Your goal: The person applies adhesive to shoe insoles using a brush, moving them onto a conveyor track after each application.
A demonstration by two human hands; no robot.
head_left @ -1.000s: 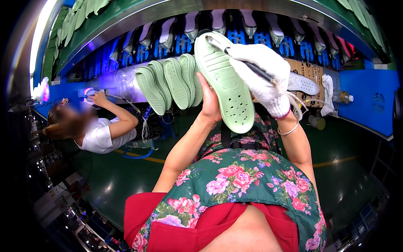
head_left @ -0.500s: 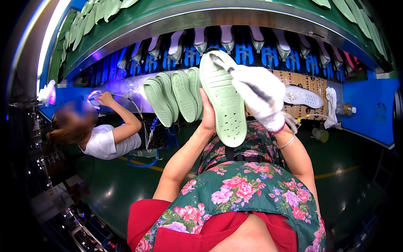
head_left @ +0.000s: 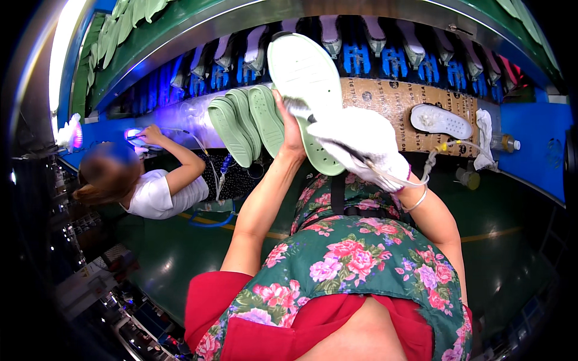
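- Holding the pale green sole (head_left: 304, 72) by its left edge, the bare left hand (head_left: 291, 133) is closed on it, with the fingers mostly hidden underneath.
- The sole slants through that grip: its broad ridged end reaches above and beyond the hand, while its perforated end lies below and to the right, partly covered by the glove.
- Just right of the left grip, the white-gloved right hand (head_left: 361, 141) is clamped around a brush (head_left: 296, 107); the bristles point left, at the sole's left edge near the left thumb.
- A thin clear tube (head_left: 428, 165) trails at the right of the gloved grip.
- Left of the left grip, more green soles (head_left: 230, 132) stand side by side.
- Right of the gloved grip, a white sole (head_left: 442, 120) lies on brown cardboard (head_left: 385, 108), with a white cloth (head_left: 483, 138) farther right.
- Beyond both grips runs a row of shoes (head_left: 331, 36) above blue holders (head_left: 356, 59).
- Far left of them, a co-worker's hand (head_left: 152, 133) is raised.
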